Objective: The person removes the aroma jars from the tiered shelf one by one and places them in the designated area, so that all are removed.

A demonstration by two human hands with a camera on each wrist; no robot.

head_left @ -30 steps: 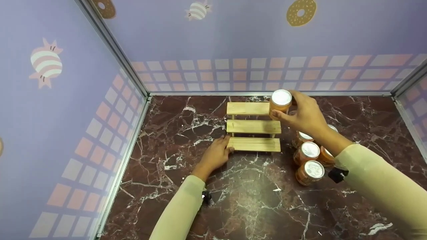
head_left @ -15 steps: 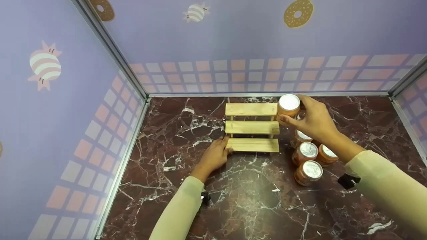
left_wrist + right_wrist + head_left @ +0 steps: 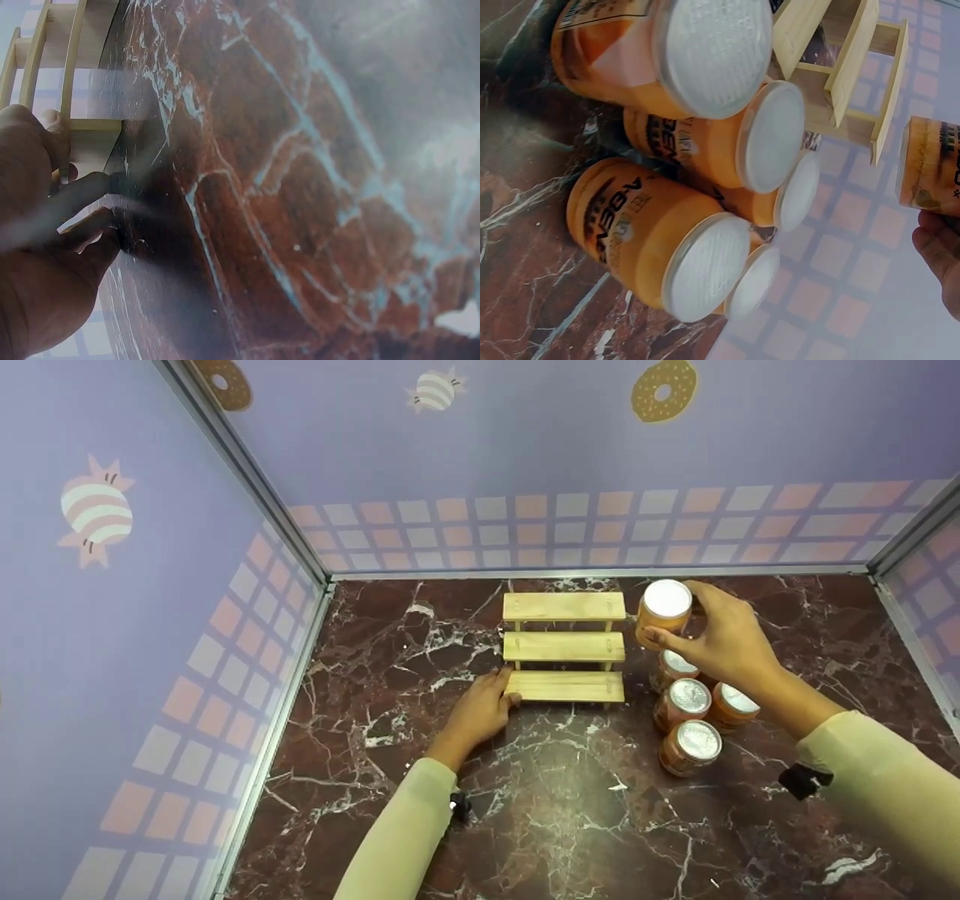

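Observation:
A small three-step wooden display rack (image 3: 564,646) stands on the dark marbled table. My left hand (image 3: 477,711) grips the left end of its lowest step, thumb at the front edge; the left wrist view shows the hand (image 3: 52,240) with its lower fingers down by the tabletop. Held upright in my right hand (image 3: 731,641) is an orange jar (image 3: 664,619) with a white lid, in the air just right of the rack's upper steps and apart from them. In the right wrist view that jar (image 3: 930,165) is partly cut off at the edge.
Several similar orange jars (image 3: 688,750) with pale lids stand close together right of the rack, below my right hand. Lilac walls (image 3: 465,450) with printed sweets and checks bound the table (image 3: 375,825) at the back and sides.
My right hand has carried the jar rightward and a little nearer to me, from over the rack's top step to beside the rack. The left hand stays at the rack.

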